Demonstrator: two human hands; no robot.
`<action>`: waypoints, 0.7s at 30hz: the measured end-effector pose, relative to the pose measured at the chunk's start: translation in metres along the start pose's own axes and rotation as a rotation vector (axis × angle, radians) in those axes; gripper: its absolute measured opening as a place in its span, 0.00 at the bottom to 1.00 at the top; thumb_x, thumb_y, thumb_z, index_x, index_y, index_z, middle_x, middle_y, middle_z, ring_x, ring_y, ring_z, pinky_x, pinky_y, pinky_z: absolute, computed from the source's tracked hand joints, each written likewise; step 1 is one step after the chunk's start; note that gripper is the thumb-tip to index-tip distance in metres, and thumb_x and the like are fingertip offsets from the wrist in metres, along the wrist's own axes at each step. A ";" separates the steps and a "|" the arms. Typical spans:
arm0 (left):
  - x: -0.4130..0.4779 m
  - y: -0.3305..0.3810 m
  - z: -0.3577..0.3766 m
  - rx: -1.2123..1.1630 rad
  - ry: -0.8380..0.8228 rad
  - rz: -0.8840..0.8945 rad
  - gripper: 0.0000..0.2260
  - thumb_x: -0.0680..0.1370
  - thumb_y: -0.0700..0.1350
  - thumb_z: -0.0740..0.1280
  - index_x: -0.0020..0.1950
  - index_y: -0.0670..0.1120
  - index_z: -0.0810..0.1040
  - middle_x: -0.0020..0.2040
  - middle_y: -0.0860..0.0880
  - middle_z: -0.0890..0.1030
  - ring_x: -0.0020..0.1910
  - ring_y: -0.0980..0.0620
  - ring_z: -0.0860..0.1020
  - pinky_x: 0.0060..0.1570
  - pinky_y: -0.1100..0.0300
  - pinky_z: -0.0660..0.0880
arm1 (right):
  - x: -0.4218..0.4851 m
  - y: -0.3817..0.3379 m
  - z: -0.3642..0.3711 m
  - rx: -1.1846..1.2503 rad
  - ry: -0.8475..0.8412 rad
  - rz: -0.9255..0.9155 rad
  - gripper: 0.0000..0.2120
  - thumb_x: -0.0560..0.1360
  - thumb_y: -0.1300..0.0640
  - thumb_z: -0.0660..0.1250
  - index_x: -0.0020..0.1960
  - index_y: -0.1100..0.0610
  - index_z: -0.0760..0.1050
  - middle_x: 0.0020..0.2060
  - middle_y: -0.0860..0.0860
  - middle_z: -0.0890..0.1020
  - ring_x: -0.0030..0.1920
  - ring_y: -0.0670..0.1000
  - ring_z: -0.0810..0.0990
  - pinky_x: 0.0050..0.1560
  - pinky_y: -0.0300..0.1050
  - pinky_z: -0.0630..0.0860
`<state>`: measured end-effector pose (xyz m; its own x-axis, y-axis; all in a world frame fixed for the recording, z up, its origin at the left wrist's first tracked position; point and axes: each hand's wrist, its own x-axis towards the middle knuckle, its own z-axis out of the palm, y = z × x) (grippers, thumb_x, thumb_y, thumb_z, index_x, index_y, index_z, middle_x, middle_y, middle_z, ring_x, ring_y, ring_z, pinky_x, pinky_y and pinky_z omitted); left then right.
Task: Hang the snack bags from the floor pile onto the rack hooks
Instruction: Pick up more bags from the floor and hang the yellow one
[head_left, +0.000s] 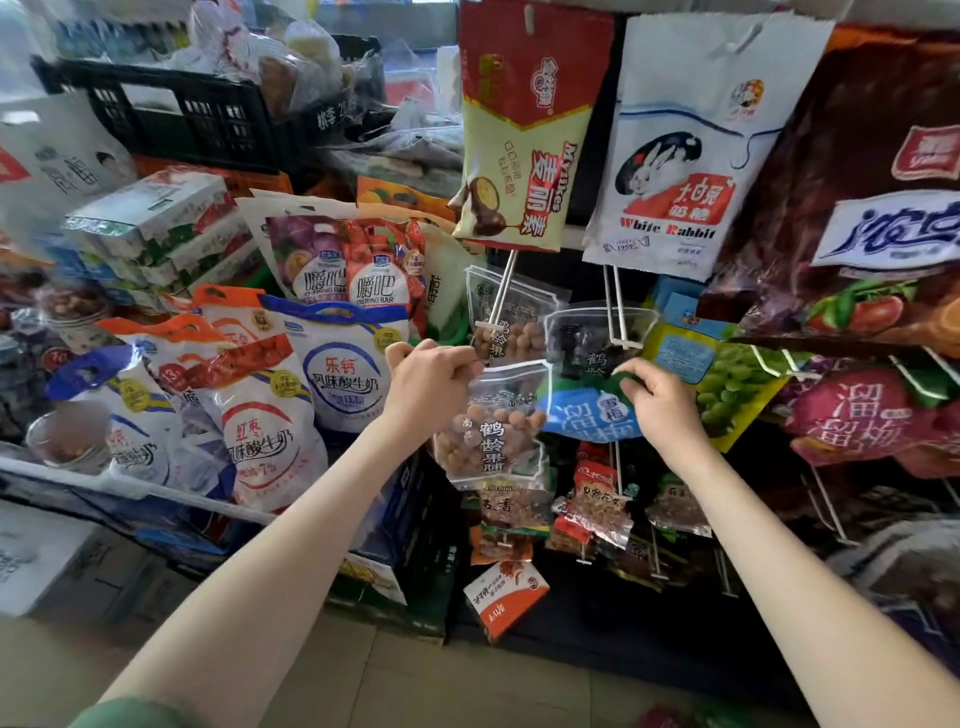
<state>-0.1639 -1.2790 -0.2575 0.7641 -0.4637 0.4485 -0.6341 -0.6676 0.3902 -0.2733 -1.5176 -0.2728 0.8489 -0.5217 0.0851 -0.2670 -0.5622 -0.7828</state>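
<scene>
left grip pinching the clear nut bag by its top corner, just below the white hook, not hung yet. right grip holds the blue plum bag. most rack hooks look loaded already.

The scene is bright and evenly lit by soft light, strongest at the upper left, where the black crate looks hazy and washed out. The clear snack bag carries pale glare, shadows are weak, and the wide lens bends and softens the edges.
</scene>
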 end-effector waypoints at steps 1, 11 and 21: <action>0.005 0.002 0.000 -0.014 -0.048 -0.052 0.12 0.78 0.41 0.59 0.41 0.48 0.81 0.39 0.54 0.80 0.45 0.50 0.70 0.43 0.56 0.50 | 0.000 0.007 -0.003 -0.077 0.032 -0.009 0.12 0.78 0.61 0.61 0.43 0.46 0.76 0.27 0.51 0.75 0.42 0.59 0.74 0.45 0.48 0.62; 0.038 -0.002 -0.005 -0.111 -0.101 -0.152 0.12 0.80 0.44 0.61 0.36 0.49 0.74 0.39 0.48 0.79 0.47 0.47 0.68 0.44 0.55 0.58 | -0.006 -0.026 -0.005 -0.226 -0.257 -0.332 0.14 0.77 0.66 0.61 0.53 0.50 0.78 0.51 0.48 0.80 0.54 0.50 0.70 0.57 0.44 0.61; 0.043 0.002 0.000 -0.086 -0.171 -0.196 0.11 0.78 0.40 0.61 0.51 0.51 0.82 0.42 0.49 0.76 0.52 0.48 0.68 0.51 0.55 0.63 | 0.008 -0.064 0.041 -0.210 -0.394 -0.366 0.39 0.77 0.69 0.55 0.63 0.22 0.57 0.65 0.51 0.74 0.65 0.62 0.67 0.68 0.61 0.62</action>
<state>-0.1329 -1.3000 -0.2371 0.8775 -0.4272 0.2180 -0.4743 -0.7056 0.5265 -0.2305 -1.4595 -0.2472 0.9981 -0.0136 0.0595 0.0251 -0.7972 -0.6033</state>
